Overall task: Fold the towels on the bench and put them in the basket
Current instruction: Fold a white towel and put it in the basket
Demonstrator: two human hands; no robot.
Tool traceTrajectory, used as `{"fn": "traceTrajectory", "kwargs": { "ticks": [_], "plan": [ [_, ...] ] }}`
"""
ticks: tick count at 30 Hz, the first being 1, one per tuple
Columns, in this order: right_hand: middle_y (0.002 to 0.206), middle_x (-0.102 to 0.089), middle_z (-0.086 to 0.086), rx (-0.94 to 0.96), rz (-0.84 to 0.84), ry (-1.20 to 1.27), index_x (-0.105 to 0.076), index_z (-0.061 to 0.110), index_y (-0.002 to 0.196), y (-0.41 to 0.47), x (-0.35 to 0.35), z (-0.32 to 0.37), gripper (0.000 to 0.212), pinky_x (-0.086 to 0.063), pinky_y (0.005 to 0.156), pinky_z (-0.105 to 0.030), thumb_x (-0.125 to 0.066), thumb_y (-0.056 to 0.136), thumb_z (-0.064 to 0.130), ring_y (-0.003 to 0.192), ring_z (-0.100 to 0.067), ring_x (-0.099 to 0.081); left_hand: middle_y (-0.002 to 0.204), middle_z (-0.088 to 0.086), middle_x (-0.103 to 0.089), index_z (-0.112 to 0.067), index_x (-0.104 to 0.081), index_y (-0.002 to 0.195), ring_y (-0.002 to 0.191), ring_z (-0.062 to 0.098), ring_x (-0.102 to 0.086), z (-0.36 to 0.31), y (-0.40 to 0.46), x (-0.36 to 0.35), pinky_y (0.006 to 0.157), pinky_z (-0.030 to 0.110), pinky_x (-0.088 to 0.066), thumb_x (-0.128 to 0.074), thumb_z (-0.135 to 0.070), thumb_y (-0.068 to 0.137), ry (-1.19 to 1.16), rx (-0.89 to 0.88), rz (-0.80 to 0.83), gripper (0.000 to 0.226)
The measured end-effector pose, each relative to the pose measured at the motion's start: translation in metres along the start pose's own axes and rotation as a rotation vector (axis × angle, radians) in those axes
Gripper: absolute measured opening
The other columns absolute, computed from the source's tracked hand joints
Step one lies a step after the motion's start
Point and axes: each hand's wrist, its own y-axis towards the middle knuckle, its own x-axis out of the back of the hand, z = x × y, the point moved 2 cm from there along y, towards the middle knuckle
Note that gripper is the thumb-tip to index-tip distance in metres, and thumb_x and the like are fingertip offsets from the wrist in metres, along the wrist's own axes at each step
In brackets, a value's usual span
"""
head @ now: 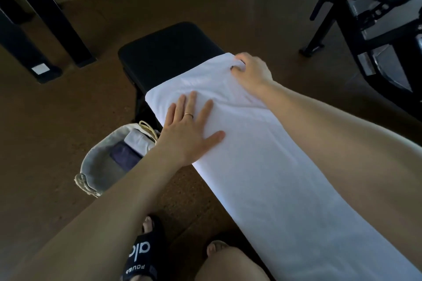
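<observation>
A long white towel point(262, 155) lies along the counter point(164, 52), mid-fold. Left hand point(191, 130) presses flat, fingers spread; right hand point(252, 69) pinches its far corner. Basket point(96, 164), lower left, already holds folded towels.

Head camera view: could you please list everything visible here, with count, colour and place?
towel: one, white, spread lengthwise along the bench
bench: one, black padded, centre, far end bare
basket: one, pale grey fabric with cream rope handles, on the floor left of the bench
folded items in basket: at least two, one pale, one dark purplish
floor: brown
gym equipment: black frames, upper right and upper left
slide sandal: one seen, black with white lettering, bottom
left hand: flat, pressing the towel
right hand: fingers gripping the towel's far corner
</observation>
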Motion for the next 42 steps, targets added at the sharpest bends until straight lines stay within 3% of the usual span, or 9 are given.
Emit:
{"fn": "traceTrajectory", "kwargs": {
  "ticks": [7, 13, 16, 19, 21, 23, 32, 37, 42],
  "plan": [
    [0.101, -0.062, 0.002, -0.007, -0.184, 0.114, -0.068, 0.016, 0.109, 0.039, 0.001, 0.008, 0.018, -0.053, 0.078, -0.034, -0.053, 0.1, 0.016, 0.093, -0.02, -0.062, 0.166, 0.004, 0.031, -0.041, 0.018, 0.159, 0.152, 0.024, 0.03, 0.0, -0.001, -0.002, 0.125, 0.045, 0.014, -0.009, -0.083, 0.085, 0.001, -0.002, -0.02, 0.089],
    [0.134, -0.055, -0.011, 0.02, -0.165, -0.102, -0.053, 0.016, 0.136, 0.049, -0.01, 0.01, 0.032, -0.045, 0.098, -0.042, -0.046, 0.105, 0.018, 0.118, -0.031, -0.057, 0.166, 0.007, 0.03, -0.043, 0.016, 0.158, 0.152, 0.025, 0.03, -0.002, -0.001, -0.003, 0.125, 0.045, 0.014, -0.011, -0.084, 0.084, 0.0, 0.014, -0.05, 0.089],
    [0.137, -0.052, -0.01, 0.223, -0.264, -0.302, -0.05, 0.021, 0.143, 0.039, -0.008, 0.022, 0.04, -0.04, 0.103, -0.044, -0.048, 0.103, 0.02, 0.124, -0.033, -0.051, 0.167, 0.008, 0.027, -0.042, 0.012, 0.16, 0.153, 0.026, 0.027, -0.002, -0.003, 0.001, 0.125, 0.043, 0.013, -0.016, -0.083, 0.084, -0.007, 0.012, -0.053, 0.09],
    [0.154, -0.043, -0.008, 0.428, -0.028, -0.331, -0.043, 0.025, 0.153, 0.023, -0.02, 0.028, 0.047, -0.031, 0.114, -0.043, -0.037, 0.107, 0.034, 0.142, -0.031, -0.039, 0.168, 0.008, 0.022, -0.041, 0.008, 0.161, 0.155, 0.025, 0.022, 0.014, 0.003, 0.009, 0.126, 0.041, 0.011, -0.012, -0.083, 0.084, -0.021, 0.085, -0.073, 0.09],
    [0.169, -0.02, -0.005, 0.348, 0.136, -0.324, -0.026, 0.03, 0.162, 0.018, -0.025, 0.021, 0.053, -0.017, 0.124, -0.041, -0.024, 0.11, 0.043, 0.156, -0.025, -0.015, 0.169, 0.007, 0.022, -0.038, 0.008, 0.161, 0.155, 0.024, 0.021, 0.032, 0.007, 0.012, 0.125, 0.04, 0.009, -0.009, -0.08, 0.088, -0.041, 0.158, -0.086, 0.086],
    [0.173, -0.006, -0.005, 0.241, 0.123, -0.316, -0.013, 0.031, 0.164, 0.018, -0.019, 0.016, 0.058, -0.008, 0.127, -0.041, -0.017, 0.109, 0.049, 0.159, -0.023, -0.002, 0.169, 0.004, 0.022, -0.036, 0.007, 0.162, 0.156, 0.023, 0.02, 0.048, 0.008, 0.013, 0.125, 0.041, 0.005, -0.012, -0.078, 0.091, -0.084, 0.204, -0.09, 0.085],
    [0.173, 0.005, 0.002, 0.27, 0.23, -0.389, -0.003, 0.034, 0.165, 0.006, -0.015, 0.017, 0.059, -0.001, 0.128, -0.038, -0.011, 0.109, 0.051, 0.159, -0.018, 0.005, 0.168, 0.002, 0.024, -0.029, 0.01, 0.162, 0.156, 0.023, 0.017, 0.067, 0.01, 0.019, 0.128, 0.045, 0.002, -0.019, -0.078, 0.093, -0.17, 0.316, -0.084, 0.09],
    [0.173, 0.0, -0.001, 0.46, 0.255, -0.424, -0.006, 0.031, 0.165, -0.002, -0.029, 0.03, 0.059, -0.006, 0.129, -0.043, -0.009, 0.108, 0.049, 0.159, -0.02, 0.003, 0.169, 0.006, 0.022, -0.027, 0.009, 0.163, 0.155, 0.024, 0.02, 0.042, 0.015, 0.021, 0.123, 0.039, 0.012, -0.017, -0.074, 0.097, -0.021, 0.15, -0.124, 0.085],
    [0.173, 0.0, -0.005, 0.24, 0.198, -0.42, -0.005, 0.029, 0.165, 0.012, -0.019, 0.029, 0.059, -0.003, 0.129, -0.042, -0.01, 0.109, 0.047, 0.159, -0.024, 0.002, 0.168, 0.005, 0.026, -0.031, 0.013, 0.162, 0.154, 0.023, 0.024, 0.039, 0.017, 0.01, 0.121, 0.037, 0.014, -0.014, -0.084, 0.088, -0.048, 0.132, -0.061, 0.095]
  ]
}}
